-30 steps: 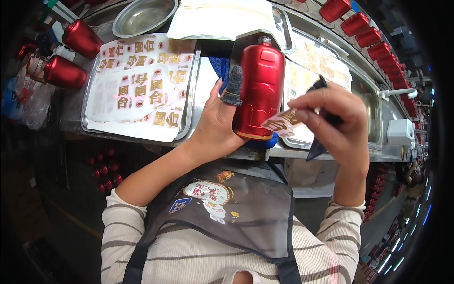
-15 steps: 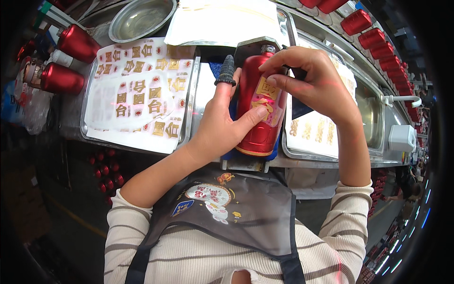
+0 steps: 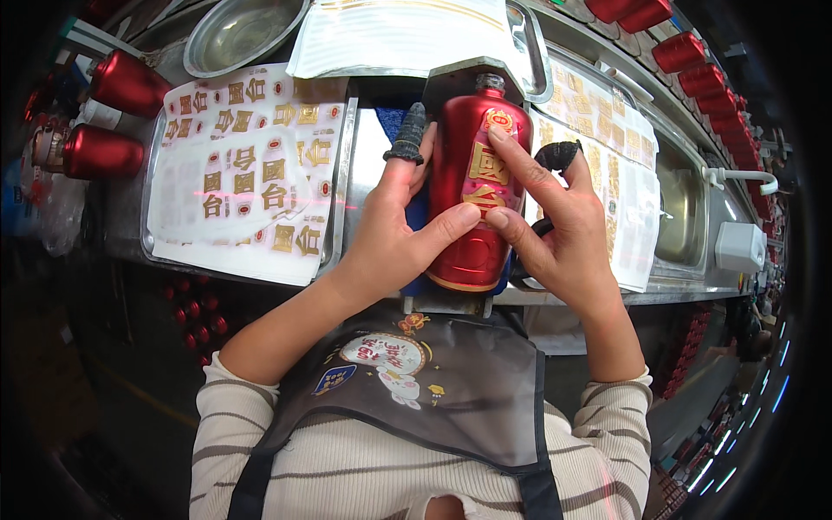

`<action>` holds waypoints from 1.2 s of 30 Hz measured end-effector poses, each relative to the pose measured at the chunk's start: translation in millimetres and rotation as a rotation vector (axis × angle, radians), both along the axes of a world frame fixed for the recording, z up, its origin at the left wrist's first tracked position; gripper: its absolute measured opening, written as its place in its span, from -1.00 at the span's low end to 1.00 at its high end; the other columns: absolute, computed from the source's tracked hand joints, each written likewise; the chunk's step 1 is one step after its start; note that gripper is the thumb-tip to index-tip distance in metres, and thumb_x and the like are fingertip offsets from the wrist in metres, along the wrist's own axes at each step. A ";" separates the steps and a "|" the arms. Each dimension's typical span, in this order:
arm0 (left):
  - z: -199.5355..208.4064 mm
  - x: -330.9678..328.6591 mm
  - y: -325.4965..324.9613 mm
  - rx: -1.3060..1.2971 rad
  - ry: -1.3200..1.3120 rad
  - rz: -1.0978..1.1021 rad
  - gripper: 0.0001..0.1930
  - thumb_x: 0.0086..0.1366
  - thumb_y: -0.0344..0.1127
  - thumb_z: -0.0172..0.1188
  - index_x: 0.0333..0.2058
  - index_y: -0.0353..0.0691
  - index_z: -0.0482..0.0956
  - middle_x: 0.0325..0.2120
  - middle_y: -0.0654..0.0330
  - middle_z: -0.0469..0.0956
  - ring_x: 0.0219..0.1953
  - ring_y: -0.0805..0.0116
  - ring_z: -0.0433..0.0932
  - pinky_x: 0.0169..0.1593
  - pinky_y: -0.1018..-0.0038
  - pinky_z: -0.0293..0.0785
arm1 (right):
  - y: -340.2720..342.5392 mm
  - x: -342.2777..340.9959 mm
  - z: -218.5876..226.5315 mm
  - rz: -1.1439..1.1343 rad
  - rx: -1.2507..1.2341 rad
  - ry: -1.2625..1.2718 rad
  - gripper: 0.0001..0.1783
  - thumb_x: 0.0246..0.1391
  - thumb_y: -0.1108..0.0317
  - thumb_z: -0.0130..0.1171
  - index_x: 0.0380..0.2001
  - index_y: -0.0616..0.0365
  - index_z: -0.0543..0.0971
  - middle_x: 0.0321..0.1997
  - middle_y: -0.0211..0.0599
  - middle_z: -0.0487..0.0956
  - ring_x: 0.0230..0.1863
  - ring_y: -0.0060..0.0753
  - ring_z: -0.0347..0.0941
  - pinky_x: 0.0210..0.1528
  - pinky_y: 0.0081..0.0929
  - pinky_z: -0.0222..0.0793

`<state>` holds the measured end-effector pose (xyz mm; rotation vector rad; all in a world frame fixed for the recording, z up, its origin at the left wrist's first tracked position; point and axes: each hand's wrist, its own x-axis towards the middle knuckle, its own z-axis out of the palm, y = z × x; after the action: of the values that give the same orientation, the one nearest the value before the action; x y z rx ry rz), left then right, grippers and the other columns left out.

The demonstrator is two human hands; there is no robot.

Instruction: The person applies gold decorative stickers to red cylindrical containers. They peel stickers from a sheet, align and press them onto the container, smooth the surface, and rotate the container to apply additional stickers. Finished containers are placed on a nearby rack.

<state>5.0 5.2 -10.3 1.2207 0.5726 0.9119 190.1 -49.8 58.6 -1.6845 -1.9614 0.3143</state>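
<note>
A shiny red bottle [image 3: 472, 256] with an open neck lies tilted in a metal holder [image 3: 468, 68], its neck pointing away from me. Gold characters and a small red-and-gold emblem form a decal [image 3: 489, 166] down its front. My left hand [image 3: 381, 230] is closed round the bottle's left side, its thumb resting on the lowest character. From the right side, my right hand [image 3: 568, 238] grips the bottle, index fingertip on the emblem and thumb on the lower character. Black finger cots [image 3: 559, 156] cover a finger on each hand.
Sheets of gold decals [image 3: 251, 186] lie on a metal tray at left, and more sheets [image 3: 598, 113] at right. A metal bowl [image 3: 243, 35] and white sheets [image 3: 399, 39] sit farther back. Red bottles [image 3: 104, 152] stand at left; others line the far right beyond a sink [image 3: 680, 212].
My right hand has moved down from pinching at the decal's top to lying along the bottle's right side. The thin film over the decal is gone; the emblem now shows.
</note>
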 end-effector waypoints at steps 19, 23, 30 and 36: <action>0.4 1.6 4.7 0.145 0.107 0.017 -0.07 0.23 -0.20 0.38 0.34 -0.57 -0.02 0.24 -0.18 0.29 0.30 0.15 0.31 0.35 0.32 0.20 | 0.8 5.9 5.1 -0.082 -0.177 -0.022 -0.27 0.06 -0.07 0.29 0.33 -0.47 0.37 -0.40 -0.08 0.32 -0.51 -0.13 0.35 -0.36 -0.27 0.43; -0.2 1.0 5.0 0.111 0.095 0.016 -0.06 0.24 -0.19 0.37 0.34 -0.57 -0.03 0.25 -0.19 0.27 0.31 0.15 0.30 0.35 0.31 0.20 | 3.3 3.7 8.5 -0.086 -0.202 -0.016 -0.24 0.04 -0.09 0.29 0.35 -0.48 0.35 -0.40 -0.09 0.31 -0.51 -0.13 0.35 -0.34 -0.27 0.43; 1.0 0.0 3.9 0.106 0.104 0.014 -0.07 0.24 -0.20 0.37 0.35 -0.58 -0.04 0.24 -0.21 0.28 0.31 0.15 0.30 0.35 0.31 0.20 | 2.6 3.8 8.0 -0.098 -0.200 -0.013 -0.23 0.03 -0.09 0.30 0.35 -0.49 0.34 -0.41 -0.09 0.30 -0.51 -0.13 0.34 -0.34 -0.28 0.43; 3.5 -1.9 5.1 0.097 0.100 -0.014 -0.07 0.25 -0.24 0.36 0.35 -0.57 -0.04 0.27 -0.20 0.25 0.33 0.16 0.27 0.35 0.33 0.20 | 2.3 1.7 7.0 -0.109 -0.196 -0.001 -0.22 0.03 -0.12 0.29 0.35 -0.49 0.34 -0.40 -0.08 0.30 -0.50 -0.11 0.34 -0.33 -0.27 0.43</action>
<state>3.1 10.3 -6.9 1.3621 0.6045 0.8779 191.7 -47.4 65.7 -1.9064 -1.8812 0.4779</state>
